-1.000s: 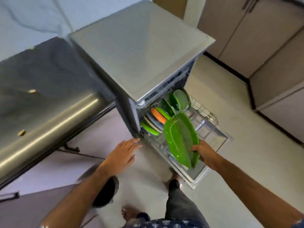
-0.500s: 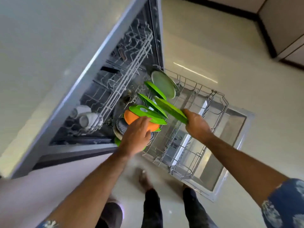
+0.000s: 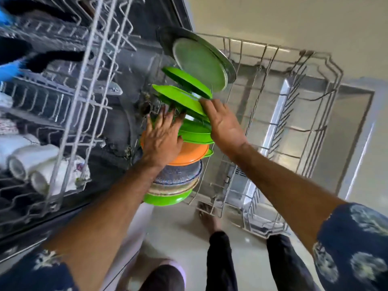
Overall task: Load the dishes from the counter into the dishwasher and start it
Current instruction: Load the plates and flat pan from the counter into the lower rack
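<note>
Both hands in among the plates standing on edge in the pulled-out lower rack (image 3: 298, 131) – left hand (image 3: 162, 137) spread flat, straight fingers pressed on the orange plate (image 3: 189, 154) and reaching under a green plate (image 3: 178, 97); right hand (image 3: 222, 122) open too, fingertips touching that green plate's rim. Behind it another green plate (image 3: 186, 80) and a pale plate (image 3: 199, 64) against a steel one (image 3: 222, 61), nearer the camera a speckled plate (image 3: 180, 173) and a green bowl (image 3: 165, 199). White cups (image 3: 31, 162) lying in the upper rack (image 3: 69, 101) at left – lower rack's right half bare wire.
</note>
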A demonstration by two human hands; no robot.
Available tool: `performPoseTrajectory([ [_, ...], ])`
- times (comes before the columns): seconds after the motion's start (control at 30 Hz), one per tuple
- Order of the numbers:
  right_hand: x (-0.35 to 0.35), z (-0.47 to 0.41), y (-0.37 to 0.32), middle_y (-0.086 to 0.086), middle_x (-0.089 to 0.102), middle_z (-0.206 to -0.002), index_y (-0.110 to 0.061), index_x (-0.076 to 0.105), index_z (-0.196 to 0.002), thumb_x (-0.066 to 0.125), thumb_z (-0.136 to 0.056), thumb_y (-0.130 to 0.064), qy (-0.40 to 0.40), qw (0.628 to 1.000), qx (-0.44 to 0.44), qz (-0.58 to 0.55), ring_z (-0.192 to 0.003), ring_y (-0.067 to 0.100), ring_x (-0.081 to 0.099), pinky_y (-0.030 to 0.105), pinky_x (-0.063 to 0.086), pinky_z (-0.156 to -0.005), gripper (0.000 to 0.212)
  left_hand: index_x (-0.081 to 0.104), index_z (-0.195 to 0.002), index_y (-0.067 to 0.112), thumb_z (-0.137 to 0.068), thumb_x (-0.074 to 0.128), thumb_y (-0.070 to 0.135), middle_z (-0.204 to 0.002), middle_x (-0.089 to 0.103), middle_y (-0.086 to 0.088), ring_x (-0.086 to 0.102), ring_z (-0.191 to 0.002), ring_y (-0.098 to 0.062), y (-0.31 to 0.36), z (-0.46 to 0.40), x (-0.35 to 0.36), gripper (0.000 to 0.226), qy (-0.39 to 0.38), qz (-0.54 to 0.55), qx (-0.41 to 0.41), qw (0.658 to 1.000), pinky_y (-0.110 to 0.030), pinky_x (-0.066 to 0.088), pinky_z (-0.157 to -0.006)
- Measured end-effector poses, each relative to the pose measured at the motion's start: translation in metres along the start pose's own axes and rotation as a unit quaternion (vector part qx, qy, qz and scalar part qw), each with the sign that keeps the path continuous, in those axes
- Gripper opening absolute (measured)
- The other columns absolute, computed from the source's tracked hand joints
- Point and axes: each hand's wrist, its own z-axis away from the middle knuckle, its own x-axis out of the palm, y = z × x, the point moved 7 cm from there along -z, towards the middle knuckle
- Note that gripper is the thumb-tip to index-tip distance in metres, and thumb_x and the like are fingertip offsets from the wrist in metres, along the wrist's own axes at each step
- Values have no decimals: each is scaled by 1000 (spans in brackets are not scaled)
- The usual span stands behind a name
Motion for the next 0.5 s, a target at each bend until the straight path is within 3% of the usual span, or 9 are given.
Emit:
performPoseTrajectory([
  [0.13,10,-24,-4,17,54,-118,-7,44,-139,28,-76,-7,19,999,24,17,-98,39,53,49,50,-78,65,33,-151,27,-83,65,32,-159,30,-8,31,-144,-34,-3,-3,4,75,19,-15,0,1000,-62,23,-117],
  [0.23,18,-36,-7,18,56,-117,-3,44,-137,36,-78,5,19,999,26,14,-96,38,55,45,47,-76,60,32,-150,25,-84,65,30,-159,28,-9,30,-145,-33,-1,-2,2,74,29,-4,-8,1000,-63,25,-116],
  [0.37,32,-49,-2,21,56,-115,-2,37,-141,50,-86,9,-40,999,31,20,-91,37,58,38,36,-67,57,18,-156,31,-90,61,30,-166,10,-3,15,-152,-28,-1,-5,4,78,3,24,-15,1000,-64,19,-118],
  [0.5,48,-56,16,28,52,-128,0,19,-153,50,-87,8,-125,991,36,7,-107,40,57,43,45,-84,73,6,-158,34,-92,60,29,-168,-1,-2,9,-154,-26,-3,-3,6,85,-6,28,-9,1000,-64,16,-119],
])
